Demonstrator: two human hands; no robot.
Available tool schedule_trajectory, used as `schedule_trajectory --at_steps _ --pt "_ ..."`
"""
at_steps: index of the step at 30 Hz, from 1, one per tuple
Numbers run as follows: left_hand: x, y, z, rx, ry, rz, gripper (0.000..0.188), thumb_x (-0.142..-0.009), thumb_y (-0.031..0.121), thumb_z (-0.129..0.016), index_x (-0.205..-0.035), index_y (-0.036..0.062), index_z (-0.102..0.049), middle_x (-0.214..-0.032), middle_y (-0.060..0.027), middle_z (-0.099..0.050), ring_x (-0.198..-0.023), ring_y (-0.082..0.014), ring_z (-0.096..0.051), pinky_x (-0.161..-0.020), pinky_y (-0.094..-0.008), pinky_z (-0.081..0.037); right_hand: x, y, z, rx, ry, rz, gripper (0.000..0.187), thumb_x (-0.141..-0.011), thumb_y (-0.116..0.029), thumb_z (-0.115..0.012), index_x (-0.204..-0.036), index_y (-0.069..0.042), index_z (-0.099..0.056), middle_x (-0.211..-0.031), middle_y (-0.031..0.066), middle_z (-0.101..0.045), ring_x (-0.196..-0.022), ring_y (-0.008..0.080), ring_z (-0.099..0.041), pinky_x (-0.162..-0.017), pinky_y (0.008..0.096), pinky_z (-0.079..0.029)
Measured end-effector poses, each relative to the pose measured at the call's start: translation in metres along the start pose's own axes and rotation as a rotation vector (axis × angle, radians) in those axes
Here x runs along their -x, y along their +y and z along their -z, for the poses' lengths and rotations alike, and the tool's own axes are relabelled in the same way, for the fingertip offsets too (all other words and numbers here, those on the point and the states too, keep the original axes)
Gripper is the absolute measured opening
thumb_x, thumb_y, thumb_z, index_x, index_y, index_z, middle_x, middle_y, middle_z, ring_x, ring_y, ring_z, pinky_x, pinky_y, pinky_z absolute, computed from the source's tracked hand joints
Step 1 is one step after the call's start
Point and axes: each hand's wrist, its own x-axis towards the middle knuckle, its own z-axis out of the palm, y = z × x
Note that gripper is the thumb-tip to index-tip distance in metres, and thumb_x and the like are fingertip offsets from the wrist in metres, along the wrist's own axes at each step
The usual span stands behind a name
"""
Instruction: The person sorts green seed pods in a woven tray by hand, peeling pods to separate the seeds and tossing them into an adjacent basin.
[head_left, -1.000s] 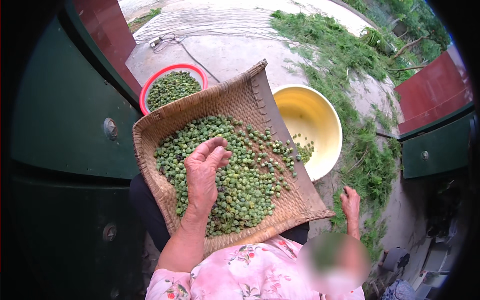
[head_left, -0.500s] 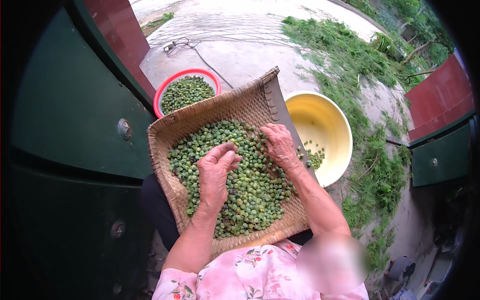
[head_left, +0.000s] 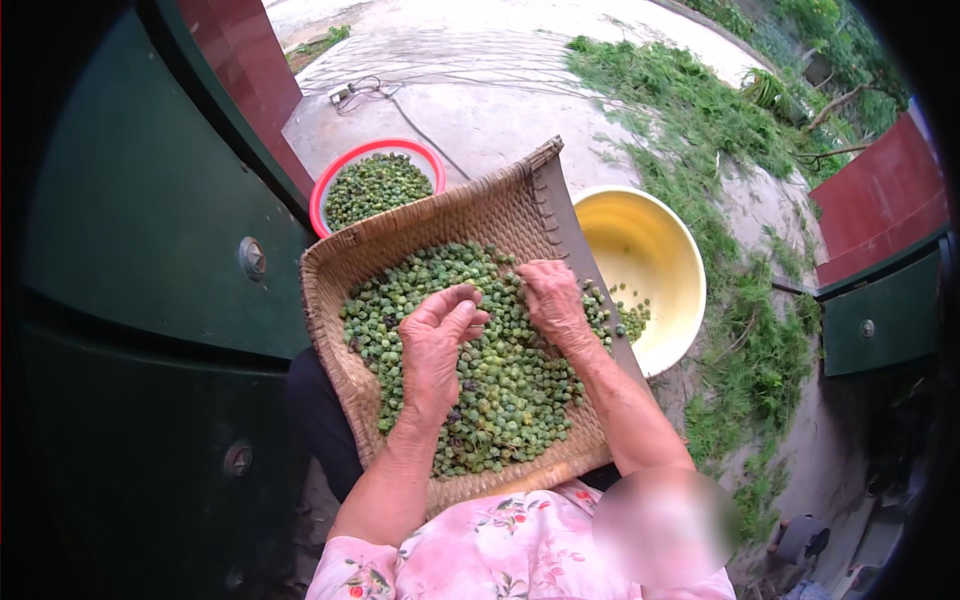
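Observation:
A woven basket tray (head_left: pixel 480 213) rests across my lap, holding a wide heap of small round green fruits (head_left: pixel 505 400). Over the middle of the heap is my left hand (head_left: pixel 432 345), its thumb and fingers drawn together; whatever they hold, if anything, is too small to name. To its right, my right hand (head_left: pixel 556 305) reaches down with curled fingertips at the heap's upper right part, and what lies under them is hidden. A few dark, purplish fruits (head_left: pixel 470 385) show among the green ones near my left hand.
Beyond the tray at the left stands a red-rimmed basin (head_left: pixel 325 190) full of green fruits. A yellow basin (head_left: pixel 655 225) at the right holds some. Cut greenery (head_left: pixel 745 330) covers the ground farther right. A dark green door (head_left: pixel 160 250) stands close on my left.
My right hand has shifted slightly down at the heap, its fingers more curled. More fruits show at the tray's right edge beside it. My left hand stays nearly in place.

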Motion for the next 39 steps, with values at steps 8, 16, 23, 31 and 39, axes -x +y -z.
schedule_trajectory --at_steps 8,16,23,31,39 --pt "-0.001 -0.002 0.002 -0.019 0.019 0.02 0.018 -0.09 0.009 -0.059 -0.107 0.0007 -0.062 -0.096 -0.0052 -0.067 -0.077 -0.0107 -0.064 -0.067 -0.0227 -0.052 0.019 0.009 0.011 0.041 -0.007 0.097 0.016 -0.076 -0.007 -0.059 -0.092 -0.008 -0.061 -0.091 0.0109 -0.056 -0.095 0.0283 -0.053 -0.084 0.0405 -0.04" --pt "-0.002 -0.002 0.001 -0.018 -0.006 0.011 0.018 -0.09 0.007 -0.058 -0.106 0.0002 -0.063 -0.096 -0.006 -0.067 -0.077 -0.011 -0.064 -0.066 -0.023 -0.053 0.047 0.037 0.04 -0.067 0.138 -0.1 0.018 -0.073 -0.007 -0.063 -0.091 -0.008 -0.064 -0.099 0.0121 -0.059 -0.099 0.0307 -0.053 -0.091 0.0431 -0.04" --pt "-0.002 -0.003 0.0 -0.044 0.015 0.025 0.019 -0.09 0.007 -0.059 -0.107 -0.0002 -0.062 -0.096 -0.0064 -0.067 -0.078 -0.0118 -0.064 -0.067 -0.0238 -0.053 0.046 0.01 0.018 -0.066 0.167 0.028 0.013 -0.076 -0.009 -0.063 -0.089 -0.008 -0.063 -0.096 0.009 -0.058 -0.097 0.0286 -0.053 -0.088 0.0424 -0.039" --pt "-0.003 -0.008 0.002 -0.054 0.01 0.031 0.02 -0.089 0.007 -0.059 -0.107 -0.0003 -0.063 -0.095 -0.005 -0.067 -0.077 -0.0114 -0.064 -0.067 -0.0238 -0.051 0.002 -0.004 -0.009 0.166 0.104 -0.23 0.014 -0.075 -0.021 -0.068 -0.081 -0.009 -0.064 -0.09 0.0078 -0.056 -0.092 0.0282 -0.05 -0.078 0.0422 -0.038" --pt "-0.004 -0.012 0.004 -0.172 -0.016 0.037 0.025 -0.09 0.01 -0.06 -0.112 -0.0004 -0.061 -0.1 -0.0056 -0.066 -0.078 -0.0111 -0.063 -0.067 -0.0235 -0.051 0.011 -0.002 0.014 -0.214 0.142 -0.351 0.013 -0.077 -0.016 -0.067 -0.081 -0.005 -0.063 -0.088 0.0117 -0.06 -0.084 0.0292 -0.055 -0.076 0.0422 -0.042"
